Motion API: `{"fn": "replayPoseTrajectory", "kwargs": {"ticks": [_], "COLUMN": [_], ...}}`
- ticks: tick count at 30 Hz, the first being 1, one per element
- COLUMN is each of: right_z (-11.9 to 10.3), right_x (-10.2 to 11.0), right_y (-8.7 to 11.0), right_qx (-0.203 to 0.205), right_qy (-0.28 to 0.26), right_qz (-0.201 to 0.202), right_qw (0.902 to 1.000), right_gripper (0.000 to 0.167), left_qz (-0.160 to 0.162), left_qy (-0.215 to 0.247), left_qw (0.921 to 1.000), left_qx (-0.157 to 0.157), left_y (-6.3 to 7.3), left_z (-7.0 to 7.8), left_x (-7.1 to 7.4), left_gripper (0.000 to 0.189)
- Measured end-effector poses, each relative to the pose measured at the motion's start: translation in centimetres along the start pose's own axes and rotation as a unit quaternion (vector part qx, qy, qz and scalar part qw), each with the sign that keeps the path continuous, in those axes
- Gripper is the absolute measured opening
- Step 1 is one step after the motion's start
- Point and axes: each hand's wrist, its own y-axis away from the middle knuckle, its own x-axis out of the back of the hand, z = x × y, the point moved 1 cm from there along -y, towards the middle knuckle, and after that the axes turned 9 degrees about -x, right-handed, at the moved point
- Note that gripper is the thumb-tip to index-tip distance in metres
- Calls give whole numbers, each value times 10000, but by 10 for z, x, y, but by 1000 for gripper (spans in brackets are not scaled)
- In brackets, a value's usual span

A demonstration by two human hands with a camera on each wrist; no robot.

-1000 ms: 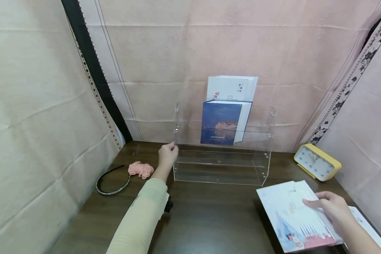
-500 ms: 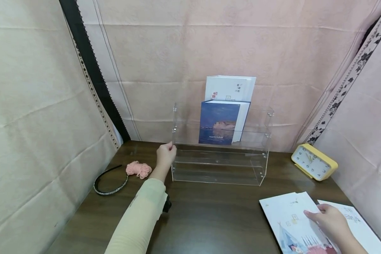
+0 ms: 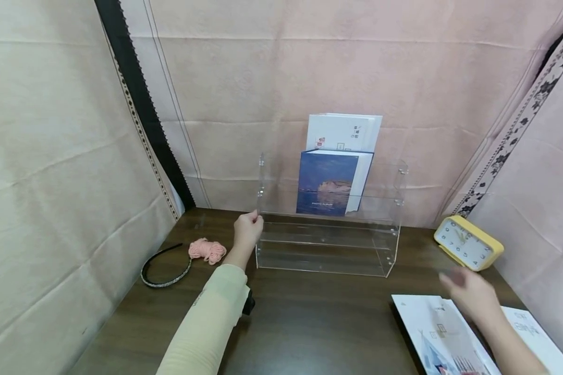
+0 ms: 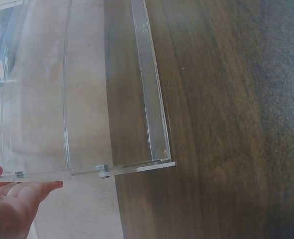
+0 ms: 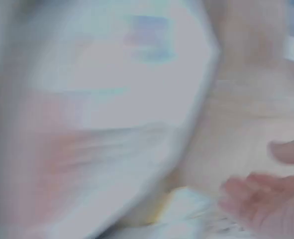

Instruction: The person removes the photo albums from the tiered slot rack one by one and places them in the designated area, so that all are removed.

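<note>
My left hand (image 3: 248, 229) pinches the left side panel of a clear acrylic rack (image 3: 323, 260). In the left wrist view, the thumb and fingers (image 4: 25, 196) lie on opposite sides of that panel. A blue photo album (image 3: 326, 182) and white books (image 3: 340, 130) behind it stand on the rack's upper tiers. My right hand (image 3: 471, 291), blurred by motion, is raised over the right side of the table. Its thumb and fingers are apart in the right wrist view, holding nothing. Below it lies a white book with a printed picture (image 3: 436, 328), strongly blurred in the right wrist view.
Another white book (image 3: 535, 333) lies at the table's right edge. A yellow clock (image 3: 469, 242) stands at the back right, close to my right hand. Left of the rack are a pink yarn bundle (image 3: 207, 251) and a dark, glittery headband (image 3: 166, 284). Pale curtains (image 3: 216, 78) surround the table.
My right hand lowered the white picture book onto the table at the right, let go of it, and rose away toward the clock. The left hand keeps its hold on the rack.
</note>
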Motion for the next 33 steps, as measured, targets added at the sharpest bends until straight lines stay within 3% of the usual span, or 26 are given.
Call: {"fn": "replayPoseTrajectory", "kwargs": {"ticks": [2,3,5,6,9,12,16,19,23,28,33], "right_z": [-35,-54,-89,-105,-144,-171,-189,-195,-201,-210,-220], "right_x": [19,28,40,44,42,28,5,-10,-25,-37,-37], "right_y": [-17,-27,-47,-57,-84,-105,-120,-125,-128,-130,-132], "right_qx": [273,385,697,841,1139,1307,1260,918,561,663,747], "right_qy": [-1147,-1840,-3104,-3509,-3669,-3034,-2771,-2765,-2785,-2266,-2483], "right_qz": [433,560,774,862,978,949,621,534,734,1140,1296], "right_qw": [9921,9806,9449,9286,9181,9391,9505,9551,9560,9650,9571], "right_gripper": [47,44,35,33,38,50,61,72,82,69,60], "left_qz": [33,47,44,46,51,146,124,96,212,221,234], "left_qy": [-1,-23,-42,-62,-153,-195,-152,-157,-244,-261,-300], "left_qw": [10000,10000,10000,9999,9997,9995,9997,9997,9992,9993,9990], "left_qx": [-20,-43,-72,-93,-157,-181,-135,-156,-220,-166,-220], "left_y": [0,-1,-1,-1,-2,-2,1,3,2,0,-1], "left_z": [0,0,-1,0,0,1,1,0,-1,-2,-1], "left_x": [1,1,1,1,0,-1,-5,-7,-7,-5,-3], "left_gripper": [30,31,31,31,31,29,29,29,29,29,29]}}
